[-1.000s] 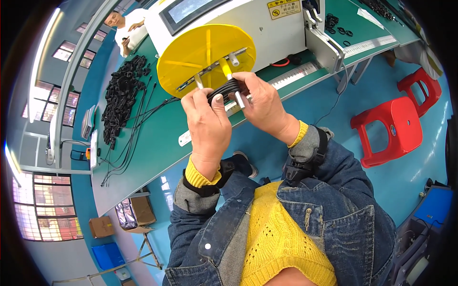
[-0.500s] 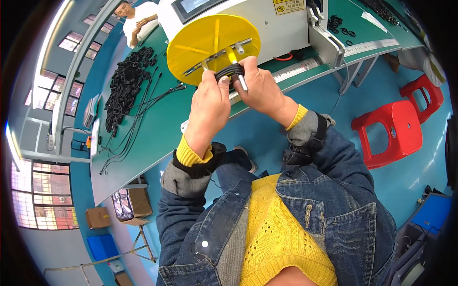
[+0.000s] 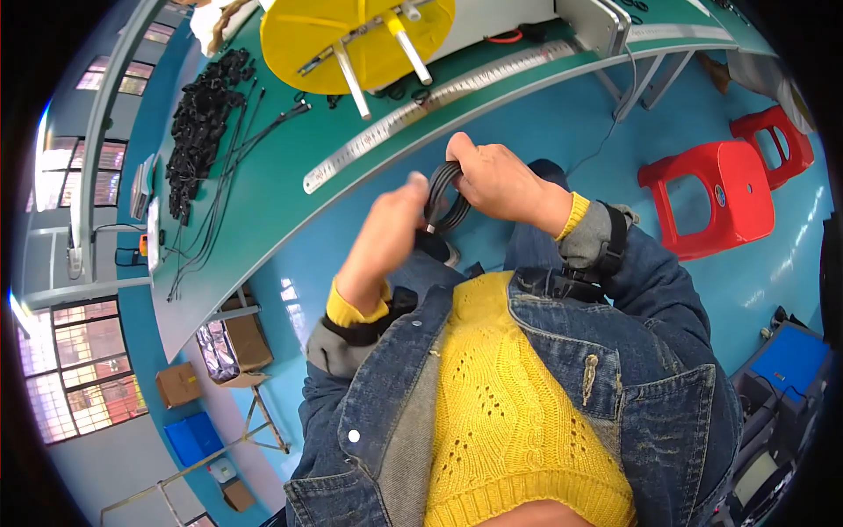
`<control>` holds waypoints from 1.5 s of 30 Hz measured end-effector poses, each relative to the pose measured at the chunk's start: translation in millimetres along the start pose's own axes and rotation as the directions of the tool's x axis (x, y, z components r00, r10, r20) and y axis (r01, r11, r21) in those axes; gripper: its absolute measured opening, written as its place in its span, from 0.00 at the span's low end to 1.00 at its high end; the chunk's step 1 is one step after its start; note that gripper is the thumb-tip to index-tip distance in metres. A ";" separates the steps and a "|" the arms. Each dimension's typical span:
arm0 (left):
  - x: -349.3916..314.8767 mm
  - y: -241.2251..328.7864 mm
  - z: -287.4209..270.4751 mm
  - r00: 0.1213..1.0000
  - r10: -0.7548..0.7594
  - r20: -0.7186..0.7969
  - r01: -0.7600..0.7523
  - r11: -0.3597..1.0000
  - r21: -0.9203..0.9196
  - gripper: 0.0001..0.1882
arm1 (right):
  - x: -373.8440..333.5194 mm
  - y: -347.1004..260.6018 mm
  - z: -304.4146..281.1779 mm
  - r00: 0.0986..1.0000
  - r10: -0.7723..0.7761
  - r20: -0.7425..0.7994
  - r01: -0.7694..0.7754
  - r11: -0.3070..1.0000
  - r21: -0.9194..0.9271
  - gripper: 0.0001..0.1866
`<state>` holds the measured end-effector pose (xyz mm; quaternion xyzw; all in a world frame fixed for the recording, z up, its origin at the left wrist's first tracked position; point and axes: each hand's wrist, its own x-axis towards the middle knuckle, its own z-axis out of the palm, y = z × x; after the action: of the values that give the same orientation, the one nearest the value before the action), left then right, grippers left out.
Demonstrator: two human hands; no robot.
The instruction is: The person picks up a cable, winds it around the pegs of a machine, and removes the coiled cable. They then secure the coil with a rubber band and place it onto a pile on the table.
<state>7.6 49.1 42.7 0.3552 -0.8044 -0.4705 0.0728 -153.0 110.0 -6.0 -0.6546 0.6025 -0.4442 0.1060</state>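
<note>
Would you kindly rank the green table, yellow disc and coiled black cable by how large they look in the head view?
Largest to smallest:
Green table
Yellow disc, cut off at the top
Coiled black cable

- Left hand (image 3: 386, 235): smeared by blur; outlines of the fingers indistinct. Contact with the coil cannot be told.
- Black cable coil (image 3: 449, 200): right side partly covered by the right hand (image 3: 507, 184); number of turns not resolvable.
- Right hand: several fingers folded out of sight beneath it; grip only partly visible.
- Yellow disc (image 3: 299, 48): upper rim cut off by the top edge.
- White machine housing (image 3: 514, 16): mostly beyond the top edge.
- Co-worker in white (image 3: 207, 25): upper body cropped at the top.
- Heap of black cables (image 3: 200, 127): too tangled to count single pieces.
- Steel ruler (image 3: 373, 138): graduations too small to read.
- Rear red stool (image 3: 786, 123): partly hidden behind the front red stool (image 3: 742, 198).
</note>
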 end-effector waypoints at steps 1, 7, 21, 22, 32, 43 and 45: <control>6.3 -0.9 1.4 0.997 -0.067 0.041 0.077 0.939 -0.335 0.20 | -3.3 1.1 3.5 0.998 -0.053 0.027 0.052 0.998 0.032 0.10; -1.3 12.4 7.0 0.898 -0.048 0.437 0.382 0.577 -0.722 0.19 | -9.5 3.1 16.4 0.993 -0.004 0.114 -0.010 0.992 0.126 0.09; 25.2 -53.9 32.9 0.768 0.074 0.636 0.336 0.799 -0.500 0.11 | -21.6 17.0 27.8 0.997 -0.018 0.080 0.000 0.973 0.229 0.11; 27.6 -56.0 33.7 0.774 0.036 0.633 0.379 0.774 -0.507 0.11 | -22.6 21.6 31.8 0.997 -0.018 0.077 0.000 0.974 0.227 0.11; 32.6 -59.4 20.6 0.456 -0.171 0.873 0.772 0.564 -0.293 0.13 | -24.4 15.9 34.2 0.903 0.080 0.422 -0.037 0.993 -0.111 0.10; 17.5 -73.2 33.4 0.687 -0.158 0.709 0.611 0.654 -0.446 0.08 | -31.0 21.5 48.3 0.969 0.045 0.242 -0.075 0.990 0.116 0.11; 14.8 -83.0 36.7 0.732 -0.151 0.665 0.567 0.676 -0.470 0.08 | -26.4 20.5 40.5 0.938 -0.004 0.346 -0.032 0.995 0.098 0.10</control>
<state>21.9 40.3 -47.6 0.3073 -0.4814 -0.8061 -0.1550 -135.3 112.2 -55.4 -0.7118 0.5557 -0.3516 0.2468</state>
